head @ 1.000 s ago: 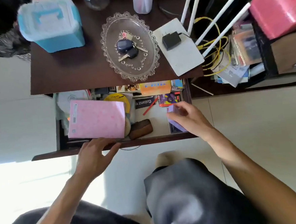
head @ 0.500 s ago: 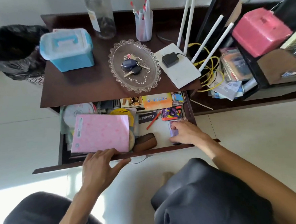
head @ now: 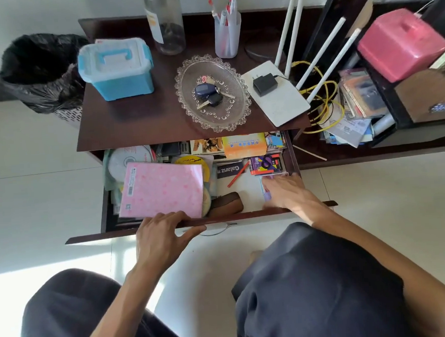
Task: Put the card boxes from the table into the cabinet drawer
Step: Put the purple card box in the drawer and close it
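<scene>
Far left on the floor: a bin [head: 41, 73] lined with a black bag. On the dark table [head: 144, 121], a blue lidded tub [head: 115, 68], a clear jar [head: 165, 21], a cup of pens [head: 227, 30], then a glass dish [head: 212, 92] holding keys [head: 209, 96], then a white router [head: 277, 96]. Below, the drawer [head: 152, 229] pulled open — a disc [head: 128, 159], a pink notebook [head: 162, 189], a brown case [head: 228, 204], an orange box [head: 243, 145], a colourful card box [head: 267, 164]. Left hand [head: 159, 238] draped over the drawer's front edge, fingers bent over it, thumb out in front. Right hand [head: 287, 191] flat, palm down in the drawer's right corner, pressing on a purple card box [head: 267, 195] — mostly hidden beneath, fingers not curled round it.
</scene>
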The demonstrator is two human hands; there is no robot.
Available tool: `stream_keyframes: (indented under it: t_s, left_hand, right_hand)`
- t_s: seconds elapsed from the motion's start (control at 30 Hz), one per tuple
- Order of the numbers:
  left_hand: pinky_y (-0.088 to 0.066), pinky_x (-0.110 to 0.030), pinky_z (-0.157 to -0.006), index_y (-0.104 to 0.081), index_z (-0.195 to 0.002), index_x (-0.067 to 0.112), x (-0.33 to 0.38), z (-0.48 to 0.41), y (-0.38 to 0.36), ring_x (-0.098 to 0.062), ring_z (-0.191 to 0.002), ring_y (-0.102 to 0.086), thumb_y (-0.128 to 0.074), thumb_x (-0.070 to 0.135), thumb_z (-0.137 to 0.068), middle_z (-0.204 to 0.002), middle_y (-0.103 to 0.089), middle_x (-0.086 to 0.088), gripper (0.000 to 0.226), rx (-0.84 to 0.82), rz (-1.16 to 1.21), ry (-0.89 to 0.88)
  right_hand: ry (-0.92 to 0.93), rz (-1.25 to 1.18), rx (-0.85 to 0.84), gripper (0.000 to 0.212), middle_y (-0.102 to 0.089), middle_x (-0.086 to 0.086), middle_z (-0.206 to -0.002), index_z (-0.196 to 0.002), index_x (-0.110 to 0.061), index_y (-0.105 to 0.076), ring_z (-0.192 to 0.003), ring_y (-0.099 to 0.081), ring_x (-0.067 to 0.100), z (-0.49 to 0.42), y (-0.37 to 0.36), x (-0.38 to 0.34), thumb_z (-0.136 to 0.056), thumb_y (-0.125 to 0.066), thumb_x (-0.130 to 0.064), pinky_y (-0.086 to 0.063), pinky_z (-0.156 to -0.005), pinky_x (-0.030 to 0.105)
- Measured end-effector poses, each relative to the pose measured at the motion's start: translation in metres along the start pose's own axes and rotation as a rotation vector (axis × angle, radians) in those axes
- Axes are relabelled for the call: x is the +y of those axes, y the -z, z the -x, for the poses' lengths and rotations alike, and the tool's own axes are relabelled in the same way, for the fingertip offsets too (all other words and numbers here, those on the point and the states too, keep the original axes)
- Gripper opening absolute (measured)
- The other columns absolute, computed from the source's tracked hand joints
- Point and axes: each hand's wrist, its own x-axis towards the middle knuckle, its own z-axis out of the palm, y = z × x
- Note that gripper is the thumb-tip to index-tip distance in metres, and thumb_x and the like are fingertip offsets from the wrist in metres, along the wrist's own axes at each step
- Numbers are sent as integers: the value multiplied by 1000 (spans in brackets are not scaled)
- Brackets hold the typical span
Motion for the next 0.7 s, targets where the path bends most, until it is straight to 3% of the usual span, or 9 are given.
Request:
stream_keyframes:
  t_s: [0.1, 0.17, 0.27, 0.37, 0.43, 0.53, 0.6, 0.63, 0.7]
  left_hand:
    - [-41, -27, -58, -70, -70, 34, 1, 1, 0, -17, -58, -64, -43, 82, -73, -59, -69, 11, 55, 15, -16, -4]
    - [-43, -27, -59, -73, -71, 33, 1, 2, 0, -18, -58, -64, -45, 81, -74, -60, -70, 9, 55, 27, -12, 0]
    - [-46, -29, -63, -77, -76, 32, 1, 3, 3, -18, -61, -66, -50, 77, -74, -64, -73, 9, 53, 23, 21, -3]
    - [-48, -31, -67, -78, -84, 31, 2, 4, 10, -18, -67, -69, -59, 69, -77, -73, -77, 9, 44, -31, 60, -7]
    - [-52, -30, -72, -79, -93, 28, -3, 5, 16, -17, -75, -72, -68, 57, -80, -86, -79, 9, 34, -80, 159, -21]
    - [-52, -20, -81, -78, -101, 20, -16, 14, 31, -12, -89, -72, -73, 33, -84, -101, -77, 7, 22, -97, 351, -16]
    - [-48, -10, -81, -78, -98, 22, -27, 30, 41, -6, -90, -68, -73, 25, -85, -101, -73, 9, 14, 14, 480, 113]
    - [-47, -7, -77, -77, -96, 27, -32, 39, 46, -3, -89, -66, -72, 28, -86, -100, -71, 13, 11, 66, 554, 253]
    - [-50, -13, -70, -73, -93, 35, -41, 56, 52, -6, -90, -69, -69, 37, -87, -95, -73, 15, 7, 115, 811, 630]
  right_hand:
    - [-26, -50, -35, 55, -66, 3, -128, -128, -21, -56, -120, -61, 31, 1, 1, 1, -83, -78, -44, -44, -99, 50]
    - [-42, -92, -53, 54, -65, 3, -128, -125, -21, -56, -118, -61, 31, 1, 1, 1, -83, -78, -46, -48, -96, 49]
    - [-71, -138, -44, 41, -68, 2, -112, -106, -23, -57, -103, -64, 28, 6, 6, 0, -85, -70, -57, -47, -80, 40]
    - [-95, -262, -61, 35, -69, 0, -94, -86, -22, -62, -87, -64, 24, 17, 15, 3, -93, -58, -55, -43, -72, 35]
    - [-97, -392, -58, 36, -70, -3, -96, -92, -21, -72, -89, -66, 22, 31, 21, 8, -96, -55, -53, -48, -74, 35]
    - [-75, -604, 111, 28, -66, -9, -110, -116, -29, -67, -100, -65, 16, 68, 26, 15, -95, -61, -48, -55, -82, 36]
    - [-65, -725, 309, 18, -68, -16, -103, -108, -35, -67, -93, -65, 6, 102, 24, 20, -93, -66, -45, -53, -72, 25]
    - [-95, -777, 375, 14, -69, -19, -95, -102, -36, -66, -88, -64, 1, 118, 21, 23, -92, -67, -47, -50, -66, 20]
    - [-267, -948, 388, 18, -69, -23, -88, -94, -36, -65, -83, -64, 0, 143, 13, 24, -89, -67, -54, -47, -61, 19]
